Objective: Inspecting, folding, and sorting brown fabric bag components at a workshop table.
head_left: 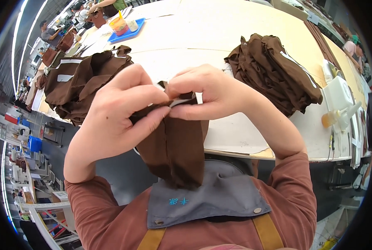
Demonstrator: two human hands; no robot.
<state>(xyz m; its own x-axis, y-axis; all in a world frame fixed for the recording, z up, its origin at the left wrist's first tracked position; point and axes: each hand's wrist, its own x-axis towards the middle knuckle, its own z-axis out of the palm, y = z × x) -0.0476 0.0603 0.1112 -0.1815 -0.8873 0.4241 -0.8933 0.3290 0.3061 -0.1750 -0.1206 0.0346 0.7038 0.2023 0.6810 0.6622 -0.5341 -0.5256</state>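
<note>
Both my hands meet in front of me, over the table's near edge, pinching the upper edge of a brown fabric piece (173,146). My left hand (119,108) grips that edge between thumb and bent fingers. Close beside it, my right hand (206,89) pinches the same edge, where a strip of white shows between the fingertips. The fabric hangs down toward my grey apron, with a seam running down its middle. To the left lies a heap of brown fabric pieces (86,79) with white patches. Another brown heap (273,71) lies to the right.
A blue tray (127,31) holding tubs stands at the far left of the pale table (236,137). At the right edge are a white container (338,93) and a bottle with amber liquid (329,119). Other people work at the back left and far right.
</note>
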